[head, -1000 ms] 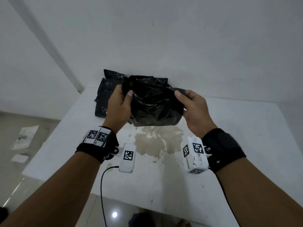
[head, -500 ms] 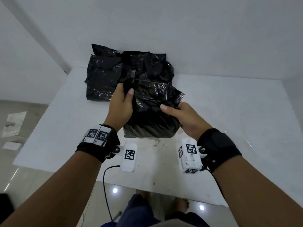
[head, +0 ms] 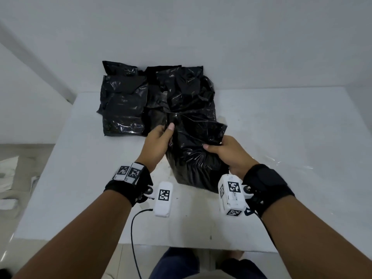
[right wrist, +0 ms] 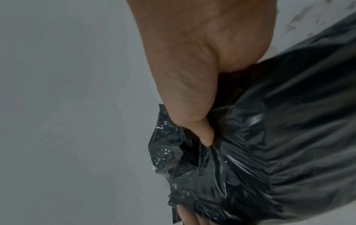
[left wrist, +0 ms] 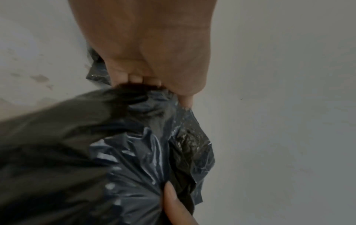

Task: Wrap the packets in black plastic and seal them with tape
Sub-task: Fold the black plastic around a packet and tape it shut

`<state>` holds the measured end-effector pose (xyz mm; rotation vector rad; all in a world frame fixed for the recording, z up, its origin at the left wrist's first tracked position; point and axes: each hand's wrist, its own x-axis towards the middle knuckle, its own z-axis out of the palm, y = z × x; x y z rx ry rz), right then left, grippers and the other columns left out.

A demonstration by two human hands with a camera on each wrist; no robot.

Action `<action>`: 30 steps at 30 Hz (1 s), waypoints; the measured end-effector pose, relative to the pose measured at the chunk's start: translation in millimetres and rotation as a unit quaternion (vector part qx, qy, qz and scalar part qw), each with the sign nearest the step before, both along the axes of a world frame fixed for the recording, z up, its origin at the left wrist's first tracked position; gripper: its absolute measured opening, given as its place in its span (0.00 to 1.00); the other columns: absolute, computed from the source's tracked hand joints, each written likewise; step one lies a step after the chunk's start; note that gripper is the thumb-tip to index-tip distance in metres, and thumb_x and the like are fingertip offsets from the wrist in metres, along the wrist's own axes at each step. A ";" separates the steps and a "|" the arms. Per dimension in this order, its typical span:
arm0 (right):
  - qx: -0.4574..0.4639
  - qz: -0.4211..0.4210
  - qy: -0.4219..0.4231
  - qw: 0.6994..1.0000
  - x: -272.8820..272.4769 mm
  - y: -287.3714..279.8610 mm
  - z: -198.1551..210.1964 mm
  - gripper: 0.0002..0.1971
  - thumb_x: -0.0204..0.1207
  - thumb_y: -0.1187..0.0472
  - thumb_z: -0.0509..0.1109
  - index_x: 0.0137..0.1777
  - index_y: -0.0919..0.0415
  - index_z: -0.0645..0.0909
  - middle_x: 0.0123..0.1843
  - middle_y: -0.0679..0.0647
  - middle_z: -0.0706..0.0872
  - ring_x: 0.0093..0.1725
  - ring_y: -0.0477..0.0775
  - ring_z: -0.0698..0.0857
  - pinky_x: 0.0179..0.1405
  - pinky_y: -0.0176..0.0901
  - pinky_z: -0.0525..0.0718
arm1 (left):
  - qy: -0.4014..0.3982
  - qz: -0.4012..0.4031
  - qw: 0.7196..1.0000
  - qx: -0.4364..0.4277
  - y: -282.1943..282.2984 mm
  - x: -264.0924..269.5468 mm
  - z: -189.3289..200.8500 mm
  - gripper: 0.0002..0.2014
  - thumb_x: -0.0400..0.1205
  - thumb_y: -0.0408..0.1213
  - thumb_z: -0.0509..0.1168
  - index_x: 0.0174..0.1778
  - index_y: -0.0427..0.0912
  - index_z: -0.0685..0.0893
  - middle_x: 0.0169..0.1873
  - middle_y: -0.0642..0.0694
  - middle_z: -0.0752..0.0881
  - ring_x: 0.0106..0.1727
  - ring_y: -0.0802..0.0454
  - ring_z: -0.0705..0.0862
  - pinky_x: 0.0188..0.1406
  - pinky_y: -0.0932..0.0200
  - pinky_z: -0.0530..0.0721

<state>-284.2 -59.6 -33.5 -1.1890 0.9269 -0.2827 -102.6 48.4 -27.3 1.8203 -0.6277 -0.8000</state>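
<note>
Head view: your left hand and right hand grasp opposite upper edges of the black plastic bundle, which sits on the white table just in front of two wrapped black packets lying side by side against the wall. Left wrist view: your left hand pinches a gathered fold of the black plastic between thumb and curled fingertips, a detail hidden from the head camera; a fingertip of the other hand presses the film from below. Right wrist view: your right hand clamps the bundle's crinkled, speckled corner, thumb on top, with fingers showing beneath the film. Only the head view shows the surroundings: a scuffed, stained tabletop, a clear glossy sheet to the right of the bundle, a bare white wall, a tiled floor with white papers at the left, and a black cable trailing from your left wrist.
</note>
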 end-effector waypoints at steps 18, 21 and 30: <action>-0.043 -0.043 0.129 0.990 2.4 6.6 -56.9 0.14 0.74 0.61 0.79 0.58 0.58 0.83 0.53 0.52 0.90 0.52 0.52 0.90 0.53 0.43 0.86 | -0.079 -0.118 0.970 0.197 16.5 21.1 -84.4 0.10 0.83 0.43 0.68 0.54 0.40 0.85 0.49 0.45 0.89 0.54 0.44 0.87 0.60 0.43 0.85; -0.099 -0.031 0.179 0.978 1.0 5.9 -63.5 0.07 0.76 0.62 0.76 0.51 0.61 0.83 0.49 0.57 0.90 0.50 0.58 0.90 0.55 0.53 0.87 | -0.071 -0.116 0.970 0.201 21.3 22.3 -92.2 0.10 0.83 0.41 0.68 0.54 0.39 0.86 0.49 0.44 0.90 0.53 0.44 0.87 0.59 0.44 0.85; -0.178 -0.052 0.235 0.954 0.9 -1.4 -72.1 0.08 0.78 0.61 0.72 0.37 0.57 0.81 0.36 0.57 0.88 0.40 0.60 0.88 0.48 0.58 0.88 | -0.130 -0.046 0.977 0.164 35.9 24.0 -91.0 0.21 0.84 0.40 0.67 0.26 0.35 0.76 0.21 0.48 0.74 0.28 0.49 0.73 0.30 0.58 0.68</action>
